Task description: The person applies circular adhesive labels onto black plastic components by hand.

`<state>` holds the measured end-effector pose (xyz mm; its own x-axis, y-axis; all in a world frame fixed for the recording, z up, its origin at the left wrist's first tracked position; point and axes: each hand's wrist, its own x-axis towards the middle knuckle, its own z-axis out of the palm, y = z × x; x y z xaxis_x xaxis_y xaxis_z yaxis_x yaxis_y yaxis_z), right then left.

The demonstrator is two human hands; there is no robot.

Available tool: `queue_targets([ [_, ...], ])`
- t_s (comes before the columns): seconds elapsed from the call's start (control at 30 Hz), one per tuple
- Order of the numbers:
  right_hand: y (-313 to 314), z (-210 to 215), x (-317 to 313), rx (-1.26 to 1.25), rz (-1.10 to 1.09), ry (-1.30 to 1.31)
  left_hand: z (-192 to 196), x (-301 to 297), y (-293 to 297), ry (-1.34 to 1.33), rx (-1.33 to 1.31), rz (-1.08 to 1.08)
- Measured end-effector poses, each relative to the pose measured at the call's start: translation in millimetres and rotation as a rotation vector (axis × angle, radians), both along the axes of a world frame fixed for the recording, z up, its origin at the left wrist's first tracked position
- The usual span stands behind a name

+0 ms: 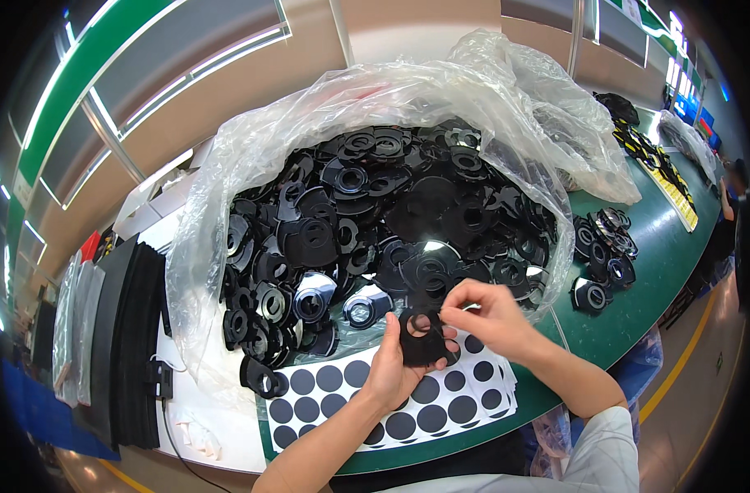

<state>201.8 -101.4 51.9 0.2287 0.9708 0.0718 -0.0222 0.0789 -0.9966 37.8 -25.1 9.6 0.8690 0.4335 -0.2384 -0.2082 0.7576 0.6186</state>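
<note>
Near the desk's front edge, a white sheet of round black stickers lies below a clear plastic bag of black ring-shaped parts. The left hand grips a flat black plastic part with a round hole; the right hand pinches its upper edge.

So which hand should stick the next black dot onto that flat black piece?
Probably the right hand. Its fingertips already pinch at the top edge of the flat black piece with a round hole, while the left hand is busy holding that piece from below, above the white sheet of black round stickers.
</note>
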Motion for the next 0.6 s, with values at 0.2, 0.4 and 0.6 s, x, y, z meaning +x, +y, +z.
queue_targets([
  [0.2,8,-17,-10,-0.152,-0.005,0.047,0,-1,0,0.021,0.011,0.048],
  [0.4,8,-16,-9,-0.180,0.020,-0.001,1,0,-1,0.048,-0.004,0.043],
  [0.6,8,-18,-11,-0.172,-0.009,0.008,0,0,-1,0.026,0.010,0.037],
])
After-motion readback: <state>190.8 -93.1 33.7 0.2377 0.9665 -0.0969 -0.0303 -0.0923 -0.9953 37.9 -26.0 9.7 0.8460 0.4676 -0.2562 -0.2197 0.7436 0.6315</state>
